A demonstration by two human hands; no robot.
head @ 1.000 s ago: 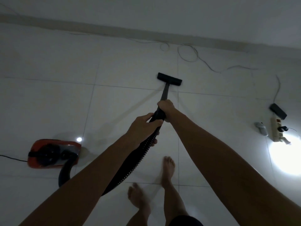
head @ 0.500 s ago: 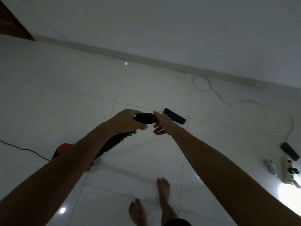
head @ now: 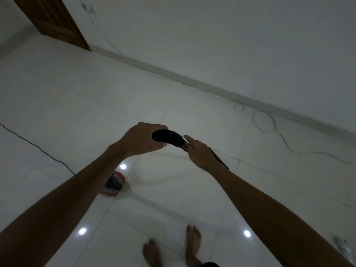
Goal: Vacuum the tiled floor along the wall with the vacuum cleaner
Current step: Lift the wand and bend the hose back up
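The view has swung left, revealing a brown wooden door (head: 52, 22); the red vacuum canister (head: 113, 185) now hides behind the left forearm. The left hand (head: 141, 139) grips the black curved hose handle (head: 167, 137), the right hand (head: 200, 153) curls on its tube, and a thin grey cable (head: 269, 122) loops along the white tiled floor (head: 77, 105) edge by the wall.

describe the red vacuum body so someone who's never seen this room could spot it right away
Start at the wooden door in the far left corner, then come down the tiled floor toward the person's left forearm. Just beyond that forearm sits the vacuum body, partly hidden by it, with a thin black power cord running toward it from the left. It is the only red thing on the pale tiles.
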